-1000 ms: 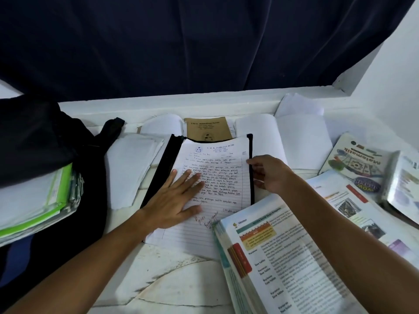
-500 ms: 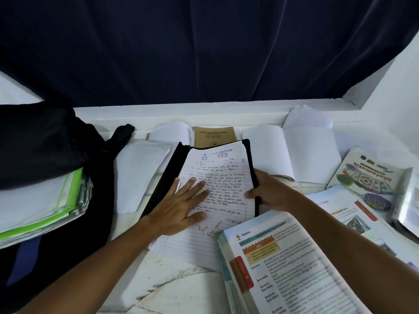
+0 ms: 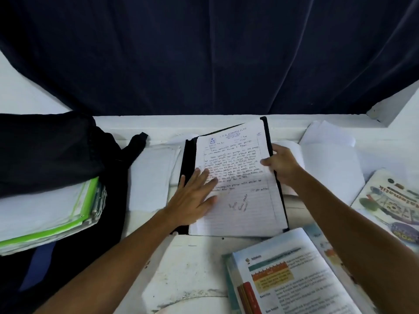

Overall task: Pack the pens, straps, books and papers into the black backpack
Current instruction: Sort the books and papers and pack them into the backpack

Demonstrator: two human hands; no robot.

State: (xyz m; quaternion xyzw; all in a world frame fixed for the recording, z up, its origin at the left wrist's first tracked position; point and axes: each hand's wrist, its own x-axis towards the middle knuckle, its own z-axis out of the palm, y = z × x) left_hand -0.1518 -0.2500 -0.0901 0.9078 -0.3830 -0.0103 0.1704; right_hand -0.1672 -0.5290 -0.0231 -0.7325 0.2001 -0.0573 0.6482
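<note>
We have the handwritten sheet (image 3: 235,177) lying in a black folder (image 3: 189,159) at the centre of the white table (image 3: 188,268). Our left hand (image 3: 192,200) rests flat on the sheet's lower left part, fingers straight and spread, gripping nothing. Our right hand (image 3: 281,164), at 3 o'clock from the sheet, curls round the folder's right edge, thumb on the paper and fingers behind, and that edge looks tipped up off the table. The black backpack (image 3: 56,155) sits at 9 o'clock, its mouth open towards us and a stack with a green-edged folder (image 3: 84,214) already inside. More loose papers (image 3: 152,177) lie between the backpack and the black folder, an open textbook (image 3: 294,275) lies at 5 o'clock, and a maths book (image 3: 394,200) at 3 o'clock near the table's edge. We judge the step in hand to be gathering the sheet and folder for the backpack. The risk from here: the sheet looks loose, so if we lift by the right edge alone it may slide out at the bottom or crease under our palm. The folder's lower corner sits just beside the textbook and may catch on it as we swing left.
</note>
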